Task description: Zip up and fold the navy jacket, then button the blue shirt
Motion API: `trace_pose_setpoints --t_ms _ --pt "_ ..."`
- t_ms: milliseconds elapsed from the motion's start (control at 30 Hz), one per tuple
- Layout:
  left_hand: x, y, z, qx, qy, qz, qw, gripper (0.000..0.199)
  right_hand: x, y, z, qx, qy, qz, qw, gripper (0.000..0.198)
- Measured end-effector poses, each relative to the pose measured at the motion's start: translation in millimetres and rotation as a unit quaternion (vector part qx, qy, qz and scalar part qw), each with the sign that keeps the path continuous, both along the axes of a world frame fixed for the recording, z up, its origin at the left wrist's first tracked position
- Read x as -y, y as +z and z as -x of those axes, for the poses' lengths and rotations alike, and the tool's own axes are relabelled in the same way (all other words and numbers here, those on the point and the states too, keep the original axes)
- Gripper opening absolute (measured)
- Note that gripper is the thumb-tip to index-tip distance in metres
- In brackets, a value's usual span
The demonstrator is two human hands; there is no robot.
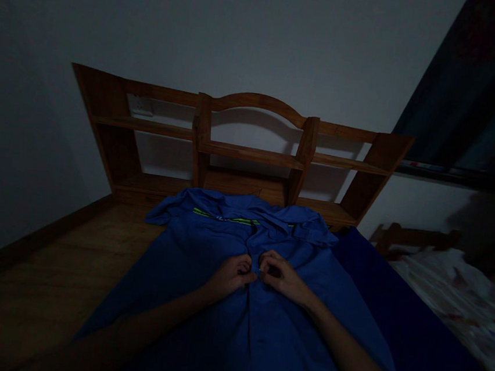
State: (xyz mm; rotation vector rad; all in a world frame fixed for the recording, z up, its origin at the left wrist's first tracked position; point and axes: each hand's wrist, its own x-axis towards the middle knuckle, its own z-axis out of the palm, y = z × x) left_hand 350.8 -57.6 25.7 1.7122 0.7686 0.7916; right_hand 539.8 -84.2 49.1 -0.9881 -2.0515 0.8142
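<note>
A blue garment with yellow-green stripes near its far end lies spread on a wooden surface, its front opening running down the middle. My left hand pinches the edge of that opening from the left, fingers curled. Facing it from the right, my right hand has thumb and fingertips closed on the same edge. A small pale spot shows between the fingertips; the dim light hides whether it is a button or a snap. Both hands rest close together, a narrow gap apart.
Behind the garment stands a wooden shelf unit against the wall. Bare wooden surface shows at left. A dark blue cloth lies at right, and beyond it a chair bears a pale cloth.
</note>
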Motion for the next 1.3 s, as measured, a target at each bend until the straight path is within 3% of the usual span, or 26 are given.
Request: trace_pose_setpoints --t_ms 433,933,1300 --pt "-5 -8.1 4 -0.007 -0.008 0.008 1.000 0.022 0 -2 -2 0.014 0.002 -0.007 1.000 0.008" --pt "0 0.8 2 -0.012 -0.003 0.013 1.000 0.014 0 0 0 0.005 0.005 0.004 1.000 0.005" --pt "-2 1.0 3 0.000 -0.013 -0.005 1.000 0.020 -2 -1 -2 -0.005 0.005 0.011 1.000 0.004"
